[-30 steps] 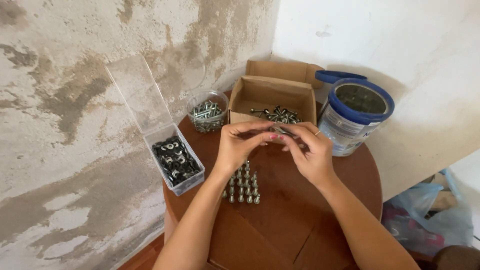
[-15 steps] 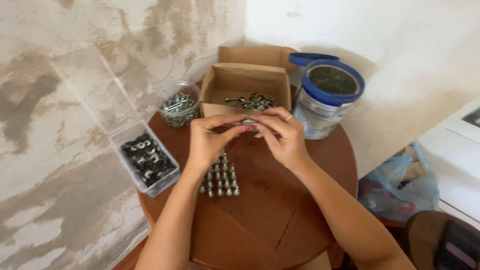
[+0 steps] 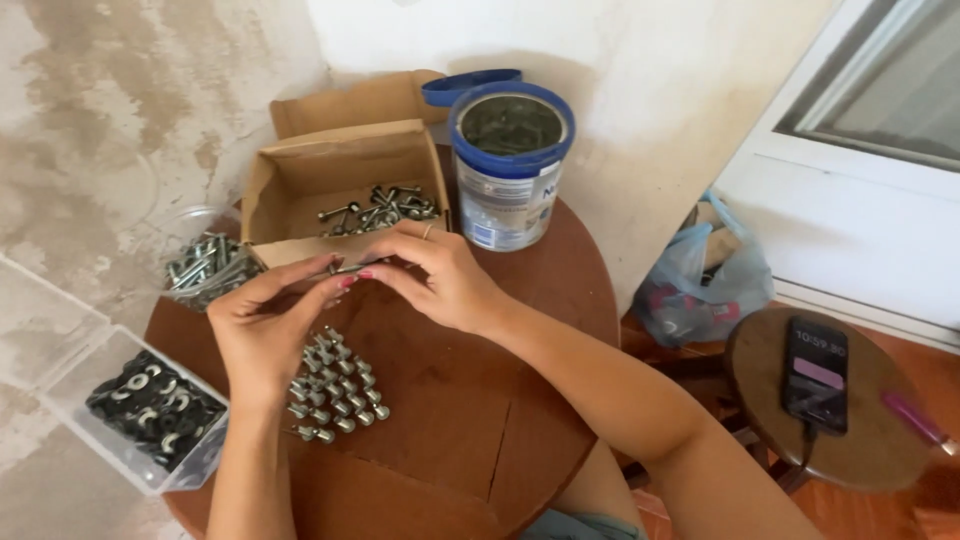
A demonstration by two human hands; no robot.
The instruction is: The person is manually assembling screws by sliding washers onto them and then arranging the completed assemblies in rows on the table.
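Observation:
Both hands meet over a round brown table [image 3: 470, 420], holding one small metal bolt [image 3: 352, 268] between their fingertips. My left hand [image 3: 265, 330] pinches its left end and my right hand [image 3: 435, 280] grips the right end. Just below the hands, several assembled bolts [image 3: 335, 390] stand upright in rows on the table. Behind the hands is an open cardboard box [image 3: 300, 180] with loose bolts [image 3: 385, 208] inside.
A clear bowl of bolts [image 3: 205, 262] sits at the left. A clear plastic box of dark washers [image 3: 150, 410] overhangs the table's left edge. A blue-rimmed tin [image 3: 510, 165] stands at the back. At the right, a small stool [image 3: 850, 450] carries a phone [image 3: 815, 372].
The view has swung to the right, bringing the stool and phone into sight. Both hands stay together on the bolt in front of the cardboard box.

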